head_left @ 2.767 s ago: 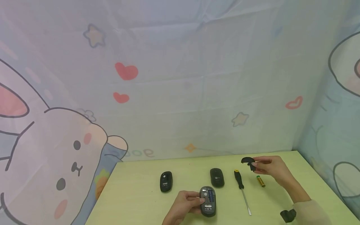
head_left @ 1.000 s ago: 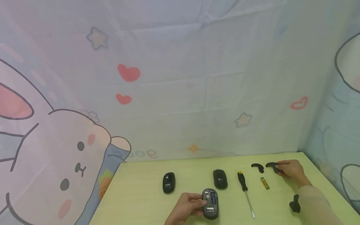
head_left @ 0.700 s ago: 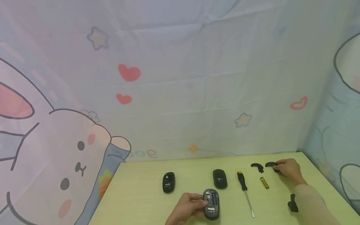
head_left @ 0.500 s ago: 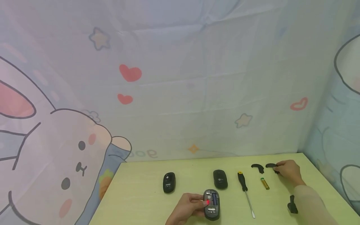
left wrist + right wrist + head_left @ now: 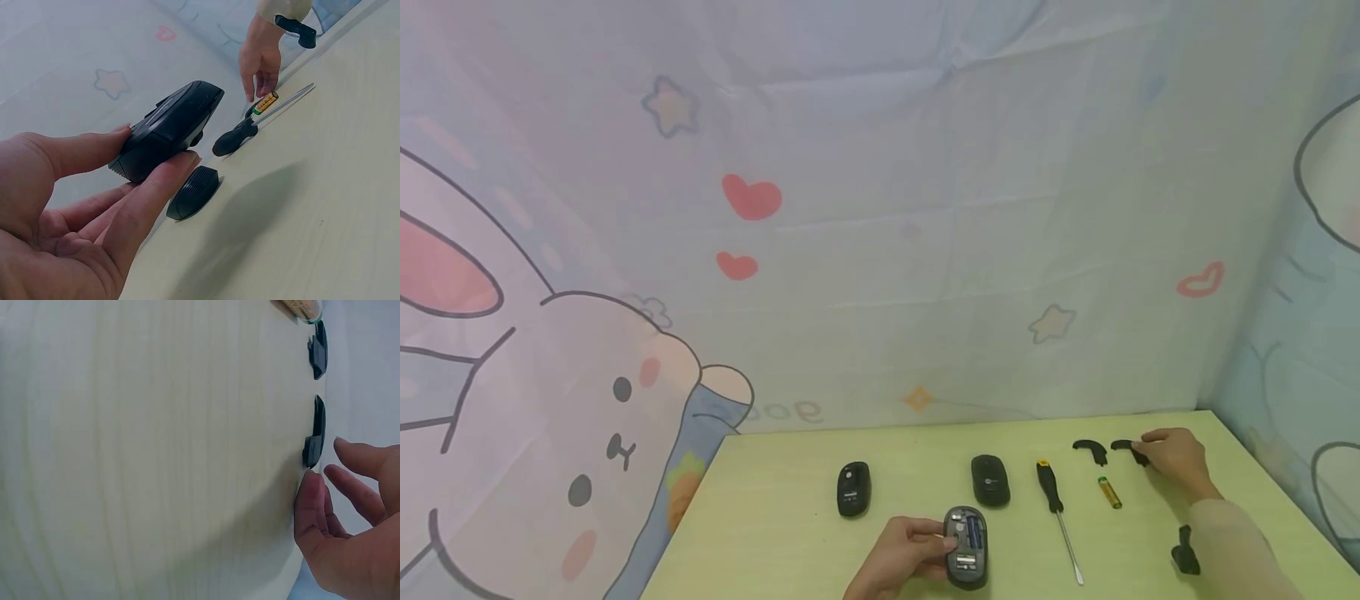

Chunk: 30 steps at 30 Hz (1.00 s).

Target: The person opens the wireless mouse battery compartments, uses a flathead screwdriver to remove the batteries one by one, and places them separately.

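My left hand [image 5: 901, 552] holds a computer mouse [image 5: 967, 570] with its underside turned up, pinched between thumb and fingers. The battery bay in it lies uncovered, and a dark blue battery [image 5: 974, 532] shows inside. In the left wrist view the mouse [image 5: 169, 128] hangs above the table. My right hand [image 5: 1180, 460] is low over the far right of the table, its fingertips right at a black battery cover [image 5: 1126, 447]. The right wrist view shows thumb and fingers spread beside that cover [image 5: 315, 434]. Another black cover [image 5: 1092, 451] lies just left of it.
On the pale table [image 5: 760, 533] lie a second mouse [image 5: 990, 481], a third mouse [image 5: 853, 489] farther left, a screwdriver [image 5: 1049, 487] and a gold-green battery [image 5: 1109, 492]. A black device [image 5: 297, 30] is at the right sleeve. A printed cloth [image 5: 880, 250] hangs behind.
My right hand has carried the black cover right and set it beside the other one; its fingers have since loosened. My left hand keeps holding the mouse, whose red light showed briefly.
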Available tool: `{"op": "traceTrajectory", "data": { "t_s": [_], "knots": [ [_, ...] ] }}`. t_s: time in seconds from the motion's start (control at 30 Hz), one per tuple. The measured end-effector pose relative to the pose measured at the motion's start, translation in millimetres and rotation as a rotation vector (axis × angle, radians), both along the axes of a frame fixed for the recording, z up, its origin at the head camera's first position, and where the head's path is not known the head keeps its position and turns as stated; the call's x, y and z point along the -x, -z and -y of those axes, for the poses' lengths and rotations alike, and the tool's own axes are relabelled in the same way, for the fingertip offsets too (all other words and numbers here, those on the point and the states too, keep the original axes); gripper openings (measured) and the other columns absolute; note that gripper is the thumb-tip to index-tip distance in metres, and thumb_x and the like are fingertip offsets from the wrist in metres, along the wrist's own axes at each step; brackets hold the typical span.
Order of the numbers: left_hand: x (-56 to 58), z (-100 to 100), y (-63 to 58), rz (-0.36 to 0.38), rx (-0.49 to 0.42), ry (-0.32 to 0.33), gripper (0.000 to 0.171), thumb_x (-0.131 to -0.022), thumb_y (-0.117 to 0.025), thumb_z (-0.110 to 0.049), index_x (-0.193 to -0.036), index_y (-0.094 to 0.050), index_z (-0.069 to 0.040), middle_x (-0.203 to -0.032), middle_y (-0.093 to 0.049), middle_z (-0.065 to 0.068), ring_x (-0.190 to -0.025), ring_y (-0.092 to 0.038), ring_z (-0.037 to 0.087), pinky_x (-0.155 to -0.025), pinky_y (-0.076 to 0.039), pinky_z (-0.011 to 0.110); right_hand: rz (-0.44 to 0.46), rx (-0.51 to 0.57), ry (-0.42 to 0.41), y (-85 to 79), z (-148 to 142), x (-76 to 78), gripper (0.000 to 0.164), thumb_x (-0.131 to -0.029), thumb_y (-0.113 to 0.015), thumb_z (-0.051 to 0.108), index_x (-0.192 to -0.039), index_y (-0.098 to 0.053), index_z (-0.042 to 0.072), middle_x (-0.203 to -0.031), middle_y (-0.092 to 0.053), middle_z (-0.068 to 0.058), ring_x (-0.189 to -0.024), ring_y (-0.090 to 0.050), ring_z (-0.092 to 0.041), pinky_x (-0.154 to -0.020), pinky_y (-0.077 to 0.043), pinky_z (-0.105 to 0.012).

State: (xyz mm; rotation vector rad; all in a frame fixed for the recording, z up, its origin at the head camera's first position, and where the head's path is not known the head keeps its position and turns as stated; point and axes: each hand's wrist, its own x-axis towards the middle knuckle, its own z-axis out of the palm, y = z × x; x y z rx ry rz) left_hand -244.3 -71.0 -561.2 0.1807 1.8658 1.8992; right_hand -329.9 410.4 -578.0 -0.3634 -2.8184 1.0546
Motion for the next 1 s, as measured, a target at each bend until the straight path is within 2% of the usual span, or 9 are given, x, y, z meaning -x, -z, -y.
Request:
{"op": "traceTrajectory", "data": {
  "t_s": [0.13,0.27,0.47,0.63,0.87,1.0],
  "knots": [
    [-0.4,-0.3,-0.2,0.004,0.005,-0.001,0.030,-0.094,-0.075,-0.005,-0.120,-0.072,0.010,-0.105,-0.080,0.023,-0.084,-0.079,0.020,-0.073,-0.069,0.035,-0.029,0.006,0.002,-4.9,-1.1,-1.2,0.045,-0.099,-0.064,0.025,-0.115,-0.068,-0.016,-0.113,-0.071,-0.036,-0.100,-0.066,-0.052,-0.073,-0.058,-0.047],
    [0.4,-0.6,-0.5,0.005,0.015,-0.011,0.028,-0.094,-0.072,-0.001,-0.120,-0.071,0.011,-0.107,-0.079,0.024,-0.084,-0.078,0.019,-0.073,-0.069,0.036,-0.049,-0.005,-0.012,-9.9,-2.3,-1.0,0.046,-0.101,-0.063,0.026,-0.115,-0.067,-0.018,-0.109,-0.071,-0.036,-0.094,-0.068,-0.048,-0.071,-0.058,-0.048],
    [0.4,-0.5,-2.2,0.012,0.040,-0.023,0.027,-0.093,-0.070,0.002,-0.118,-0.071,0.011,-0.106,-0.080,0.024,-0.084,-0.079,0.019,-0.072,-0.069,0.034,-0.069,-0.024,-0.048,-15.6,2.2,-6.6,0.047,-0.103,-0.060,0.027,-0.117,-0.067,-0.017,-0.113,-0.071,-0.036,-0.097,-0.068,-0.050,-0.074,-0.060,-0.053],
    [-0.6,-3.1,-1.3,0.010,0.011,-0.013,0.028,-0.093,-0.075,-0.004,-0.117,-0.073,0.010,-0.104,-0.080,0.023,-0.081,-0.078,0.018,-0.071,-0.069,0.034,-0.110,-0.032,-0.085,-27.3,14.1,-15.8,0.045,-0.104,-0.061,0.027,-0.115,-0.069,-0.016,-0.112,-0.071,-0.036,-0.098,-0.068,-0.051,-0.077,-0.060,-0.056],
    [-1.2,-3.4,-1.2,0.009,0.004,0.005,0.030,-0.092,-0.077,-0.009,-0.117,-0.074,0.008,-0.103,-0.081,0.022,-0.081,-0.078,0.018,-0.073,-0.069,0.033,-0.139,0.015,-0.118,-33.4,36.3,-20.5,0.042,-0.105,-0.062,0.027,-0.115,-0.071,-0.013,-0.111,-0.073,-0.033,-0.091,-0.072,-0.037,-0.068,-0.060,-0.040],
    [-0.2,-2.5,-0.8,0.015,0.009,0.013,0.032,-0.093,-0.077,-0.011,-0.119,-0.073,0.008,-0.104,-0.081,0.022,-0.083,-0.079,0.019,-0.074,-0.069,0.034,-0.145,0.009,-0.143,-34.1,47.6,-22.1,0.039,-0.105,-0.063,0.026,-0.114,-0.072,-0.011,-0.109,-0.075,-0.029,-0.095,-0.071,-0.039,-0.071,-0.062,-0.044]
  ]
}}
